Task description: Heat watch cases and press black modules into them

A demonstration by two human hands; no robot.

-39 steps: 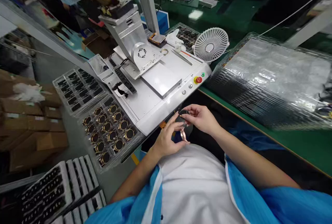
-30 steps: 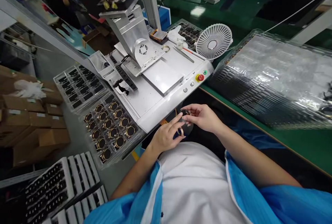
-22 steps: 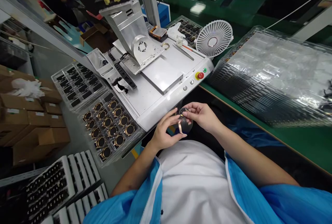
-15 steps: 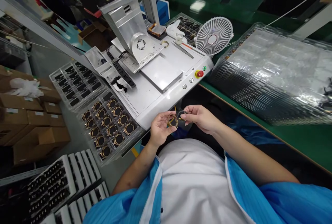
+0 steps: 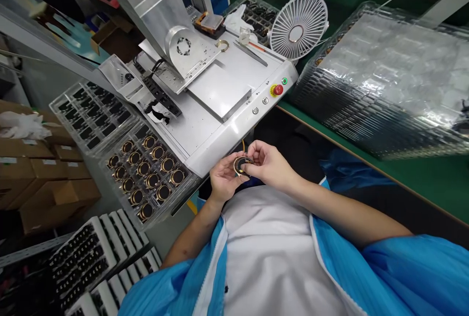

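My left hand [image 5: 223, 179] is closed around the rim of a gold-coloured ring-shaped watch case [image 5: 235, 171], held just in front of my body below the machine's front edge. A black round disc [image 5: 240, 161] sits at the ring's opening. My right hand [image 5: 274, 165] has its thumb pressed on the disc's face and its fingers curled at the far rim. The fingers partly cover both parts, so I cannot tell whether the disc lies fully inside the ring. To the left, a clear tray [image 5: 126, 208] carries several gold-rimmed black round pieces [image 5: 151, 180].
A white machine [image 5: 216, 145] with a red button [image 5: 278, 90] stands ahead. Tweezers [image 5: 252, 54] and a gold ring [image 5: 222, 45] lie on it. A white fan [image 5: 298, 28] and stacked clear trays [image 5: 381, 76] are to the right. Cardboard boxes [image 5: 54, 199] sit at left.
The black disc, held apart in my right hand before, is now against the gold ring in my left hand. Both hands have come together, and the camera view has shifted slightly.
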